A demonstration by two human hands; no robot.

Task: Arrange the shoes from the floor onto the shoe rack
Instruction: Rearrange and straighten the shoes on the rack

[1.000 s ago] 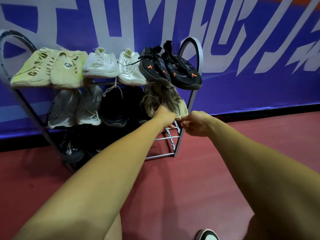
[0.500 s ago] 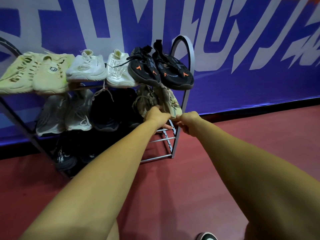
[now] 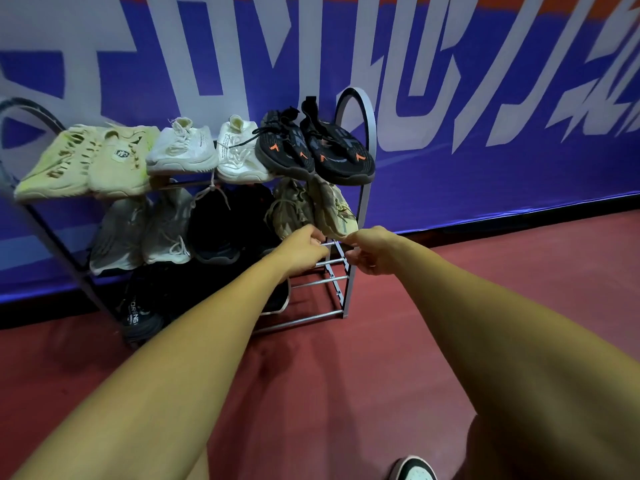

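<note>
A grey metal shoe rack (image 3: 358, 109) with three tiers stands against the wall. Its top tier holds a yellow pair (image 3: 86, 161), a white pair (image 3: 207, 152) and a black-and-orange pair (image 3: 315, 147). On the middle tier are a grey pair (image 3: 142, 230), a black pair (image 3: 225, 226) and a tan pair (image 3: 311, 209) at the right end. Black shoes (image 3: 138, 313) lie on the bottom tier. My left hand (image 3: 303, 249) has curled fingers against the left tan shoe's heel; whether it grips is unclear. My right hand (image 3: 372, 251) pinches the right tan shoe's heel.
A blue banner wall with large white letters (image 3: 450, 81) runs behind the rack. The floor (image 3: 329, 375) is dark red. The toe of a white-and-black shoe (image 3: 414, 469) shows at the bottom edge, close to me.
Both hands have stayed at the heels of the tan pair and drawn back slightly toward the front rail. The view has shifted a little; the shoes on the rack have not moved.
</note>
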